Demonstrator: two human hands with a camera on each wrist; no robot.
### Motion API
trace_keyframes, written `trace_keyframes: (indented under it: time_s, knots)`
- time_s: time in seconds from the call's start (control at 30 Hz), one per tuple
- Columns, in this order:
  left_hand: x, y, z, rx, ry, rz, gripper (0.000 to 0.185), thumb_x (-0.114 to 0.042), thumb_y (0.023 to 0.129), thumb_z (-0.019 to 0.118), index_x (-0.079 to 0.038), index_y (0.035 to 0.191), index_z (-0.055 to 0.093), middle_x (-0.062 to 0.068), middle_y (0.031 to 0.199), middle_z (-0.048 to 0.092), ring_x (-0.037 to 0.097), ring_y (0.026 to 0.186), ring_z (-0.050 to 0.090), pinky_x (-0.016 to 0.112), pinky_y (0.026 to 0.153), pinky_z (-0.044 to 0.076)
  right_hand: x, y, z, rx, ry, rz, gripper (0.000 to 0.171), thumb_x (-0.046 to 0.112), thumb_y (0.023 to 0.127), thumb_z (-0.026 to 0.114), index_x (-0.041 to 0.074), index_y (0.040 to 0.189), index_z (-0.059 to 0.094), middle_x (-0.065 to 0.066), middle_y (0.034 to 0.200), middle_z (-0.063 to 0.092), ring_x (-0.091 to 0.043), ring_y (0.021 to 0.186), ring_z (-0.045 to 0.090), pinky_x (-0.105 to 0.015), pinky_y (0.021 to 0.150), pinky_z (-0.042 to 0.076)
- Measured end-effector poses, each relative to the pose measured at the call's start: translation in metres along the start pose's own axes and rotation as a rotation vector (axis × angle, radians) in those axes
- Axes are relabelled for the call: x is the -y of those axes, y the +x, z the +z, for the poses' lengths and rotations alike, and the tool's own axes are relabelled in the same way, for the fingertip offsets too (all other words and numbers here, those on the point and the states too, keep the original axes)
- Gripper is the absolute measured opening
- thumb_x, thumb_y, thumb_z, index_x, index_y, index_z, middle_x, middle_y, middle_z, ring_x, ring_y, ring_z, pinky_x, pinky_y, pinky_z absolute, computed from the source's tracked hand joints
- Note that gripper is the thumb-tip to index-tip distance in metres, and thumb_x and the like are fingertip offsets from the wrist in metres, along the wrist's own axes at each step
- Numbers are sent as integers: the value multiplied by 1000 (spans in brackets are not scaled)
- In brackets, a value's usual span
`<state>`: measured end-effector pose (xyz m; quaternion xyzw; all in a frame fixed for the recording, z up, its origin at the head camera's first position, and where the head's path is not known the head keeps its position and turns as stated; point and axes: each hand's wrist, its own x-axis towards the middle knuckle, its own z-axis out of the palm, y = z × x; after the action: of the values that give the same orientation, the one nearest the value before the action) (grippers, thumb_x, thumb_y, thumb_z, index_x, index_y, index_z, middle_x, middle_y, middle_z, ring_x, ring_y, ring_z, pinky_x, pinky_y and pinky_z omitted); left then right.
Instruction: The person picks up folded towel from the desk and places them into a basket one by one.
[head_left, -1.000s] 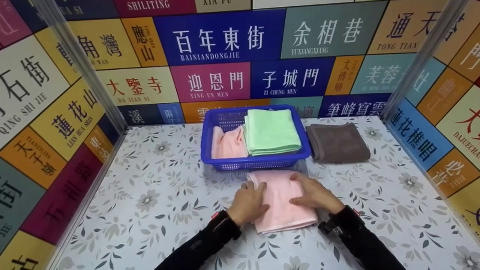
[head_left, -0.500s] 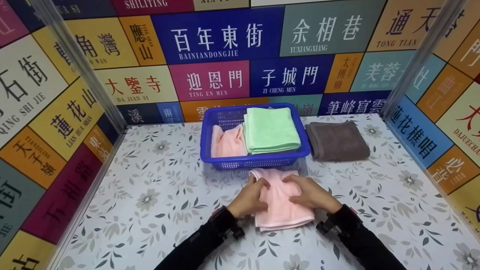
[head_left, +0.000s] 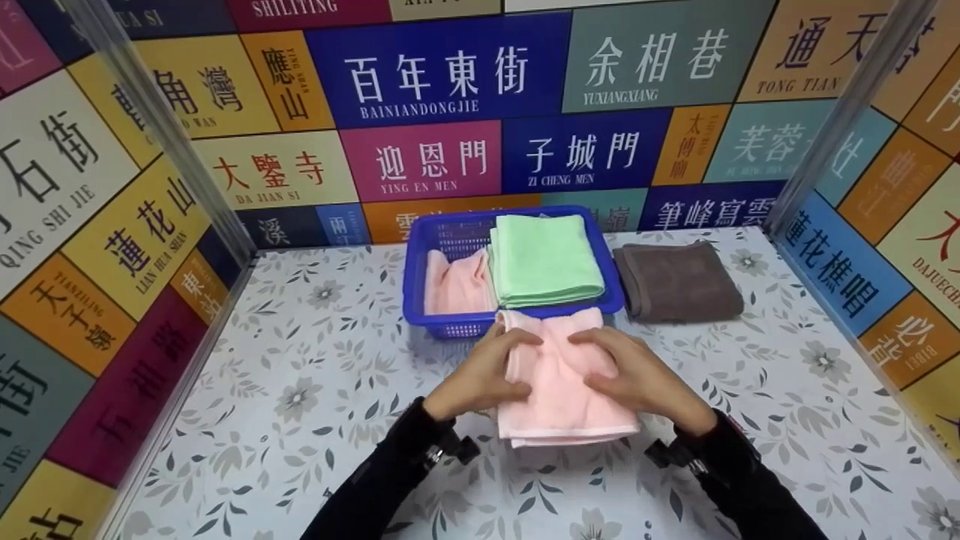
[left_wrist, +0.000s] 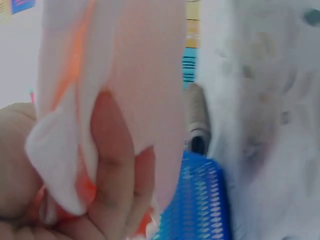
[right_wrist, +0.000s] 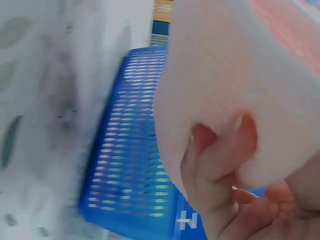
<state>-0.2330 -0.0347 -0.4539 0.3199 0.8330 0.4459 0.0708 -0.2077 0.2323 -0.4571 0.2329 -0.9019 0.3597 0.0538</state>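
Observation:
Between both hands is a folded pink towel (head_left: 566, 390), raised off the table in front of the basket. My left hand (head_left: 484, 375) grips its left side, thumb on top; the left wrist view has those fingers (left_wrist: 112, 155) curled under the cloth. On the opposite side my right hand (head_left: 641, 375) holds it the same way, fingers (right_wrist: 215, 170) pressing into the underside in the right wrist view. The towel's far edge overlaps the front rim of a blue plastic basket (head_left: 450, 328). Inside lie a folded green towel (head_left: 547, 259) on the right and another pink towel (head_left: 457, 283) on the left.
A folded dark brown towel (head_left: 679, 281) lies right beside the basket. The table (head_left: 315, 435) has a white leaf-and-flower covering. Colourful panels with printed characters form a back wall (head_left: 435, 75) and side walls around it.
Both hands have closed on the pink towel's sides and lifted it from the table. It has moved forward to the basket's front rim. The basket, its towels and the brown towel stayed put.

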Motion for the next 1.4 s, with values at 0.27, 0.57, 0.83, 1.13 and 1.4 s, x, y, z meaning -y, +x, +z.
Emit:
trace_keyframes:
  time_s: [0.27,0.57,0.83,1.13,1.4]
  knots:
    - [-11,-3,-28,-72,-72,26,66,-5,79,82,-17,140,62,15,142,52,28,124,53,44,103,51,23,7,-14,-82,11,-40,51,1,83,78,7,133,67,-15,130,68,-36,121,63,-56,103,50]
    - [8,12,-56,-269,-167,45,55,1,87,74,-16,139,66,15,141,51,28,133,48,44,110,49,27,54,-12,-224,32,-59,39,6,84,82,10,123,76,-17,119,69,-30,104,62,-38,86,47]
    - [49,36,-81,-566,-14,61,43,11,88,62,0,129,70,25,142,50,37,136,49,48,118,38,21,136,16,-246,17,-77,39,7,83,80,5,122,76,-18,99,58,-30,88,56,-42,81,47]
    - [96,41,-97,-763,260,-4,38,10,92,63,-1,127,72,19,163,34,42,120,63,48,94,57,15,190,53,-63,-24,-19,69,-1,83,74,3,149,54,-23,130,53,-36,110,57,-47,102,50]
    - [109,52,-98,-657,424,-74,19,2,98,63,0,108,78,14,146,55,38,131,59,49,110,49,11,206,77,41,-148,40,83,-8,81,73,5,157,42,-27,158,37,-44,129,56,-48,106,52]
